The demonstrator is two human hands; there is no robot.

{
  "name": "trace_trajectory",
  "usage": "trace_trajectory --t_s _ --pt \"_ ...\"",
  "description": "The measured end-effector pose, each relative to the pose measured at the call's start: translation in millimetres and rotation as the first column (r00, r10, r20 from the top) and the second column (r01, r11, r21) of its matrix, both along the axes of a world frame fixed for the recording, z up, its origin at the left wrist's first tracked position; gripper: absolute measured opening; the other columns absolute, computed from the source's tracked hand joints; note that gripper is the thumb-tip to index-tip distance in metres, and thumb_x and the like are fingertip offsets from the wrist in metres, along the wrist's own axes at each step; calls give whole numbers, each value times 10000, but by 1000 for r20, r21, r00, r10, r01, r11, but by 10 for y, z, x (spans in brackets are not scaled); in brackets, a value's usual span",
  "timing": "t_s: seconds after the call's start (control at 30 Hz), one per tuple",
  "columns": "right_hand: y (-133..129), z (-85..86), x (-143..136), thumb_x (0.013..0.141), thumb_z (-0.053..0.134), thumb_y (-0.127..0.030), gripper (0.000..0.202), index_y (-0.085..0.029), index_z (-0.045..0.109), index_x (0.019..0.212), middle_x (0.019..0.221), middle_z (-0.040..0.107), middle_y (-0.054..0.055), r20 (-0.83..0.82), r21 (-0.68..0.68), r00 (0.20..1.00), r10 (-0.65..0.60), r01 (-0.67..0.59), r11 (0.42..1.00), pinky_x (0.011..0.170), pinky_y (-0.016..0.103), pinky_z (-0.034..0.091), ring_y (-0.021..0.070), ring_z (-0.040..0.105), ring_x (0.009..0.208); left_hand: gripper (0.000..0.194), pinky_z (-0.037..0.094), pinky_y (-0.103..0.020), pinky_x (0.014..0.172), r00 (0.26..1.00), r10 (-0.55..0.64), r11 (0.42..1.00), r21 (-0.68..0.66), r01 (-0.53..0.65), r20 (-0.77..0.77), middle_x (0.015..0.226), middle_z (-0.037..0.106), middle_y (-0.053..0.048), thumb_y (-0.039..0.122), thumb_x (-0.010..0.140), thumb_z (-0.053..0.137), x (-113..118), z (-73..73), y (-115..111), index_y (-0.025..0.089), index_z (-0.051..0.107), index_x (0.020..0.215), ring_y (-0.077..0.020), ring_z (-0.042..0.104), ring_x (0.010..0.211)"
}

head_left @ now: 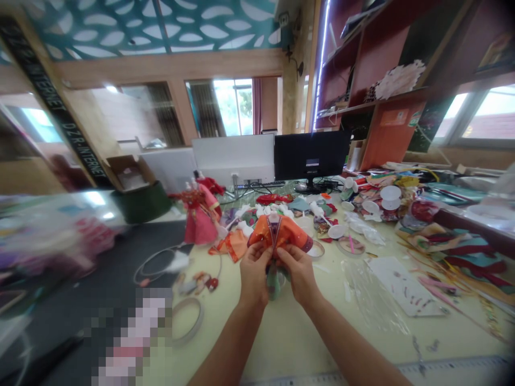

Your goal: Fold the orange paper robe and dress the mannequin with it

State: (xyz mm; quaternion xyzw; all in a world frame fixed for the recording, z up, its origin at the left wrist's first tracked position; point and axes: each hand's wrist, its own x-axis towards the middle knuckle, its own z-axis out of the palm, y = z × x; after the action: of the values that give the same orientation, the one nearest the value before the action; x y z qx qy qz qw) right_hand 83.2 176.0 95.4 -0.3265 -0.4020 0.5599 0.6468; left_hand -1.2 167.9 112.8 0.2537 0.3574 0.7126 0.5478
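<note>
So the left hand and right hand are equally close in, pinching the little orange jacket low down its front, collar pointing away from the grip, sleeves either side.

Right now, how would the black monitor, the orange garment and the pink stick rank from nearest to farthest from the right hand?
1. Orange garment, pinched in the right hand.
2. Pink stick, off to the right.
3. Black monitor, at the back.

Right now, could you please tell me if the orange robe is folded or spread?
The orange robe is spread: its sleeves fan out to either side.
</note>
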Motion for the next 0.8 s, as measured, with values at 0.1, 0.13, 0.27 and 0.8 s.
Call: trace_trajectory --t_s 0.1,0.13,0.27,0.8 --pt "7 2 -1 616 729 -346 237 -135 624 636 578 579 7 20 6 1000 -23 22 1000 521 228 388 109 488 535 342 442 -188 588 1000 -18 1000 -8 18 20 701 616 1 174 554 753 -2 17 -14 130 560 832 -77 570 600" --pt "8 1 -5 619 725 -347 234 -138 620 630 564 570 2 23 8 999 -32 32 999 518 229 385 109 484 530 342 440 -188 577 999 -29 999 -13 29 29 694 615 2 174 553 753 -4 21 -17 129 561 832 -75 566 586" --pt "10 -8 -20 627 714 -348 228 -151 601 612 535 547 -14 26 10 998 -63 63 998 505 226 376 104 470 509 326 437 -177 564 997 -35 999 -22 36 63 702 615 17 170 562 746 -31 29 -16 144 565 832 -64 563 575" --pt "-8 -22 -81 642 705 -375 261 -157 562 627 572 563 -15 48 30 993 -107 106 994 509 234 384 120 497 538 277 399 -159 524 999 -50 996 -70 49 -8 626 596 13 205 559 749 -48 75 -175 109 579 756 -53 531 538"
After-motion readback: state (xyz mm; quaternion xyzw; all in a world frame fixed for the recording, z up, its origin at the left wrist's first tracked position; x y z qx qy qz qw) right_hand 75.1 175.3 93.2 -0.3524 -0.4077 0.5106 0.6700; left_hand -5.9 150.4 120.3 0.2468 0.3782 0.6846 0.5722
